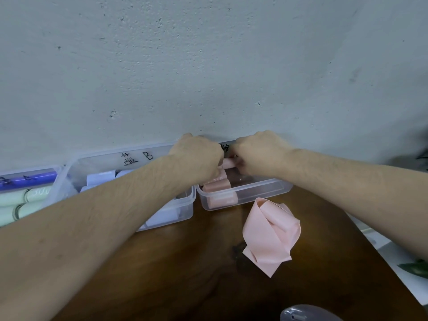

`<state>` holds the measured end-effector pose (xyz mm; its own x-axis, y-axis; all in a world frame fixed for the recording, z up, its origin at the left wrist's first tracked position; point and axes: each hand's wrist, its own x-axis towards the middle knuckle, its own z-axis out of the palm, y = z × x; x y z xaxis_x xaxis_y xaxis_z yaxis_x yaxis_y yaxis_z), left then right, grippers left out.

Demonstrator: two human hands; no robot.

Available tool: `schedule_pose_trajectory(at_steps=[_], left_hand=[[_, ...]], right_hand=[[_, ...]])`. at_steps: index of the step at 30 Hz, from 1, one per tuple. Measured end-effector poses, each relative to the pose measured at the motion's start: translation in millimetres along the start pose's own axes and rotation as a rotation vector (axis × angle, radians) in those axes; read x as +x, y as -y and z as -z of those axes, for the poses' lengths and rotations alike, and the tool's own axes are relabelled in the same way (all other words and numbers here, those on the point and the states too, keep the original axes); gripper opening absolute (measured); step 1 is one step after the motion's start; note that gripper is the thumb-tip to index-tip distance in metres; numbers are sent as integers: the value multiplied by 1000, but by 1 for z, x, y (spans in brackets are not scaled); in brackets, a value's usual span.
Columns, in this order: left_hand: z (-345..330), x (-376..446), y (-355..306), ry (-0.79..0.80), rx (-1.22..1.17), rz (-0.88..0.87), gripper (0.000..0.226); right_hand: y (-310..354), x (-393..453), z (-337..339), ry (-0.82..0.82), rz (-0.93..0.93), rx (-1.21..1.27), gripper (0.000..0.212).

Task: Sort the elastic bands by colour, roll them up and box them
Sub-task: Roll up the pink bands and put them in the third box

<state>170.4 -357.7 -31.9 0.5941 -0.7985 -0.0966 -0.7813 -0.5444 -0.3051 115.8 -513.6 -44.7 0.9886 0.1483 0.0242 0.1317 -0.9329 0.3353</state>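
Both hands are working over the right-hand clear box (245,193), the one sitting against the grey wall (208,66). The left hand (196,156) and right hand (259,154) are both curling their fingers round a small pink roll (228,163), one at each end, holding it up just above the box's far side. It's a dusty pink, rolled into a short tube lying sideways, and only its middle bit is showing between the knuckles. A tail of the same pink band is hanging down from it on the left-hand side, towards the rolls below.

Inside that same box, two finished pink rolls (218,193) are lying side by side at the left end, the front one pressing against the front wall. They're looking a touch darker through the plastic.

On the brown wooden table (162,274), just in front of the box, a loose pink band (268,232) is sitting in a crumpled, folded heap. It's a paler, matte pink, wide and flat like ribbon, with creases and one pointy corner sticking towards the camera.

Next box to the left (129,172), with black marker writing on its back wall, is holding pale lilac-white rolls (99,179). The far-left box (30,174) is showing mint green rolls (20,202) and a purple one (34,179) behind them.
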Motion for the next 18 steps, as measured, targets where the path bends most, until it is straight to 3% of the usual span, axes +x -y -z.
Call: schedule_pose_trajectory(at_steps=[4,18], left_hand=[[-1,0,2,9,9,-9,22],[0,-2,2,-20,13,-23,23]], right_hand=[[0,0,3,17,12,-78,7],[-4,2,-5,-5,-69,101,23]])
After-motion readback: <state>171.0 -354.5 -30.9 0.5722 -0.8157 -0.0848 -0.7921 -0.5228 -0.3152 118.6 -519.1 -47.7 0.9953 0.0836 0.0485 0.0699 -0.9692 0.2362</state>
